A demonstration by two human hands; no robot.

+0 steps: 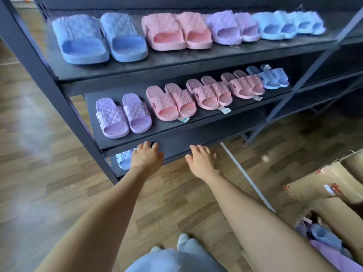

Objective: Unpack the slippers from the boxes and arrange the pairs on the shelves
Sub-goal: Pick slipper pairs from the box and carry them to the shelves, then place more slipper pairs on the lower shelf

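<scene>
A dark metal shelving rack point(176, 142) holds rows of quilted slippers. Blue point(98, 38), pink point(176, 30) and purple point(233, 26) pairs line the upper shelf. A purple pair point(123, 114), several pink pairs point(196, 95) and a blue pair point(273, 77) line the middle shelf. A light blue slipper point(123, 160) shows on the lowest shelf, partly hidden under the middle board. My left hand point(146, 160) reaches beside that slipper with straight fingers at the shelf edge. My right hand point(200, 160) hovers open, holding nothing, below the same edge.
An open cardboard box point(318, 187) stands at the right with blue and purple slippers point(322, 238) inside. Wooden floor point(49, 183) stretches around the rack. My knees in light fabric point(172, 258) fill the bottom. The rack's left post point(49, 81) slants down to the floor.
</scene>
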